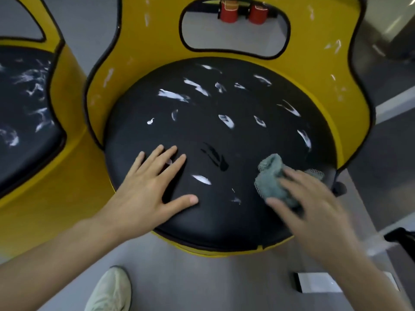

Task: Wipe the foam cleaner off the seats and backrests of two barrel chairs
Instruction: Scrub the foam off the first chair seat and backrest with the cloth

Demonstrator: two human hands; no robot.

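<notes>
Your left hand (148, 187) lies flat on the foam-streaked seat (224, 135); your blurred right hand (314, 205) covers a cloth (271, 180) at its right edge, grip unclear. Beyond the seat: two red containers (229, 12), contents hidden.

- right hand (314, 203) motion-blurred, covers part of cloth (271, 180); grip unclear
- left chair (67, 122) cut by frame edge
- backrest (157, 30) top out of frame
- cans (229, 12): tops hidden, labels unreadable
- shoe (110, 290) cut at bottom edge
</notes>
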